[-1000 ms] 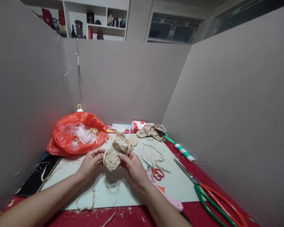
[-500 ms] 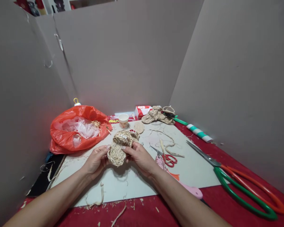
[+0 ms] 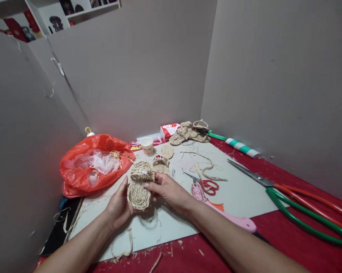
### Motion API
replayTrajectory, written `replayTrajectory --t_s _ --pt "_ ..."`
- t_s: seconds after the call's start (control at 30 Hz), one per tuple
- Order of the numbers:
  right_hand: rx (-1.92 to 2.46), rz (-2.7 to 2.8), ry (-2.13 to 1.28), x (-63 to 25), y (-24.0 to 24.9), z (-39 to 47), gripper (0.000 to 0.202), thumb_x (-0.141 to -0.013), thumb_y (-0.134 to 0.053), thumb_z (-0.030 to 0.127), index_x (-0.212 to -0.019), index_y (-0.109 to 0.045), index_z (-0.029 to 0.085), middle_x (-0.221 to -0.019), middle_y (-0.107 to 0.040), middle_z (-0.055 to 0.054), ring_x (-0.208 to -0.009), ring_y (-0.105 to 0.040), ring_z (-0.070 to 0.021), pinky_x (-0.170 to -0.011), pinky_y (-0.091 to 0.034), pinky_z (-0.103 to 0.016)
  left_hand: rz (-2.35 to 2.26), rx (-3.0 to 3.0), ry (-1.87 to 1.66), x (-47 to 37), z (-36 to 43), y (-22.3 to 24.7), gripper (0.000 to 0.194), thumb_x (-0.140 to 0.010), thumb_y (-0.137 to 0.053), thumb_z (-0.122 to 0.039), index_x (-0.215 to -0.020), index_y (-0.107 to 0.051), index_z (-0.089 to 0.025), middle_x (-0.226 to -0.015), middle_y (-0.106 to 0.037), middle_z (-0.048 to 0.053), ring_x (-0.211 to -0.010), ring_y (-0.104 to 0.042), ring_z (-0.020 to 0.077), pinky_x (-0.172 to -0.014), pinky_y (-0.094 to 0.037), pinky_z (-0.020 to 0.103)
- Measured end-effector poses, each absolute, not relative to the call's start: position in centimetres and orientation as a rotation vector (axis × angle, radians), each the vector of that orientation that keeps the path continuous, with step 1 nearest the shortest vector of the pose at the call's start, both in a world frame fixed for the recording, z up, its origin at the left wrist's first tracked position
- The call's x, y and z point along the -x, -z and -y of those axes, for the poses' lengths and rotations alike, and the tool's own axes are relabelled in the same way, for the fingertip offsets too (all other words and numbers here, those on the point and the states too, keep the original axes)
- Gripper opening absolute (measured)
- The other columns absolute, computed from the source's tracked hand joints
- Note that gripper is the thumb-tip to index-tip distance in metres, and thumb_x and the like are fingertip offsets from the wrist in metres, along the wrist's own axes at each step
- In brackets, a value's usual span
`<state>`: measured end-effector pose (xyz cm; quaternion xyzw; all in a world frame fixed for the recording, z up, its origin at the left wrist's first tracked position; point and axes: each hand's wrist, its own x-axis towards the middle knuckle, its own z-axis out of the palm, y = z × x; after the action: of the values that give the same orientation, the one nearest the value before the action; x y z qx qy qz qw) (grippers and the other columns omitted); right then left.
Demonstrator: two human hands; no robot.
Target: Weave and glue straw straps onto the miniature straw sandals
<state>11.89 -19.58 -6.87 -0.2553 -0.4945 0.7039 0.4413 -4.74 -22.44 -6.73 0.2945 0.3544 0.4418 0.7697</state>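
Observation:
A small woven straw slipper (image 3: 139,193) with white beads on its strap is held up over the white board (image 3: 173,223). My right hand (image 3: 167,189) pinches its right edge, thumb on top of the sole. At the slipper's left side, my left hand (image 3: 118,206) lies with fingers loosely spread and partly beneath it; its thumb points up, off the sole. Just behind the slipper is another woven slipper (image 3: 161,165) with red beads. A small oval woven piece (image 3: 167,151) lies beyond that one.
Left stands a red plastic bag (image 3: 74,151) of scraps. A paper cup (image 3: 147,146), a red-and-white box (image 3: 169,131) and more woven pieces (image 3: 185,134) sit at the back. Rightward lie red-handled scissors (image 3: 209,187), a pink-handled tool (image 3: 233,220) and large shears (image 3: 273,184).
My left hand has loosened its pinch and its thumb has come off the slipper. The slipper looks more upright. The camera view has shifted, showing more shelf at the top left.

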Motion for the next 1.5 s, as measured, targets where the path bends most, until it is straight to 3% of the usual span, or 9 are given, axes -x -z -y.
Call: replayTrajectory --t_s 0.1,0.23,0.37,0.5,0.7,1.1,1.27,1.37,1.5 --pt "0.590 1.267 -1.810 -11.8 7.4 19.6 0.023 -0.072 -0.071 0.027 -0.088 -0.059 0.016 -0.059 -0.060 0.001 -0.038 -0.048 -0.0083 -0.037 -0.036 -0.021 -0.659 -0.659 -0.782 4.6 22.8 6.7 0.070 -0.088 -0.033 -0.065 -0.105 -0.065 -0.006 -0.089 -0.072 0.019 -0.072 -0.070 0.0246 -0.068 -0.054 0.036" --pt "0.536 1.314 -1.848 -11.7 7.6 19.9 0.021 -0.076 -0.067 0.028 -0.089 -0.055 0.018 -0.047 -0.049 0.006 -0.034 -0.048 -0.0102 -0.036 -0.038 -0.022 -0.641 -0.682 -0.850 4.1 23.4 6.7 0.073 -0.092 -0.023 -0.063 -0.101 -0.067 -0.005 -0.085 -0.072 0.018 -0.069 -0.070 0.0234 -0.065 -0.054 0.034" --pt "0.538 1.368 -1.754 -11.8 7.2 19.8 0.023 -0.077 -0.065 0.029 -0.097 -0.058 0.018 -0.059 -0.054 0.004 -0.042 -0.052 -0.0105 -0.044 -0.045 -0.025 -0.736 -0.701 -0.982 4.0 23.6 6.5 0.070 -0.094 -0.022 -0.059 -0.097 -0.068 -0.006 -0.078 -0.072 0.016 -0.062 -0.068 0.0215 -0.060 -0.054 0.033" --pt "0.834 1.402 -1.221 -12.0 7.1 19.3 0.033 -0.076 -0.064 0.031 -0.105 -0.064 0.017 -0.084 -0.065 -0.006 -0.075 -0.063 -0.0194 -0.070 -0.050 -0.033 -0.836 -0.719 -1.137 4.4 23.5 6.2 0.064 -0.095 -0.026 -0.056 -0.097 -0.067 -0.006 -0.077 -0.072 0.016 -0.064 -0.067 0.0208 -0.063 -0.054 0.032" --pt "0.906 1.293 -0.972 -12.2 7.0 19.2 0.025 -0.081 -0.059 0.040 -0.070 -0.063 0.018 -0.065 -0.059 -0.001 -0.063 -0.052 -0.0158 -0.060 -0.041 -0.028 -0.883 -0.733 -1.223 4.4 23.4 6.1 0.058 -0.096 -0.027 -0.051 -0.098 -0.064 -0.007 -0.073 -0.071 0.015 -0.061 -0.065 0.0201 -0.060 -0.053 0.031" --pt "0.928 1.144 -0.712 -13.5 5.4 20.0 0.040 -0.090 -0.052 0.042 -0.057 -0.048 0.020 -0.052 -0.046 0.005 -0.052 -0.044 -0.0113 -0.052 -0.037 -0.024 -0.850 -0.589 -1.265 5.8 21.9 6.6 0.055 -0.096 -0.027 -0.050 -0.108 -0.061 -0.009 -0.076 -0.069 0.014 -0.060 -0.064 0.0190 -0.058 -0.053 0.031" --pt "0.756 1.532 -0.850 -11.8 6.5 21.1 0.011 -0.088 -0.056 0.024 -0.098 -0.061 0.021 -0.079 -0.063 0.000 -0.065 -0.056 -0.0127 -0.060 -0.047 -0.025 -0.836 -0.557 -1.227 5.8 21.7 7.0 0.055 -0.095 -0.029 -0.051 -0.105 -0.064 -0.009 -0.082 -0.071 0.015 -0.063 -0.065 0.0201 -0.057 -0.053 0.032" --pt "0.649 1.822 -0.743 -11.4 7.1 21.5 0.036 -0.084 -0.056 0.013 -0.119 -0.057 0.022 -0.109 -0.066 -0.007 -0.089 -0.062 -0.0166 -0.081 -0.052 -0.033 -0.836 -0.524 -1.243 5.7 21.5 7.3 0.050 -0.095 -0.034 -0.050 -0.103 -0.066 -0.012 -0.087 -0.073 0.012 -0.066 -0.066 0.0201 -0.060 -0.053 0.032" --pt "0.477 2.096 -0.562 -11.6 7.7 21.8 0.043 -0.087 -0.052 0.010 -0.129 -0.051 0.019 -0.128 -0.059 -0.012 -0.120 -0.052 -0.0208 -0.100 -0.045 -0.042 -0.831 -0.503 -1.275 5.4 21.4 7.6 0.044 -0.093 -0.043 -0.047 -0.107 -0.066 -0.012 -0.093 -0.073 0.010 -0.074 -0.067 0.0202 -0.069 -0.052 0.032"
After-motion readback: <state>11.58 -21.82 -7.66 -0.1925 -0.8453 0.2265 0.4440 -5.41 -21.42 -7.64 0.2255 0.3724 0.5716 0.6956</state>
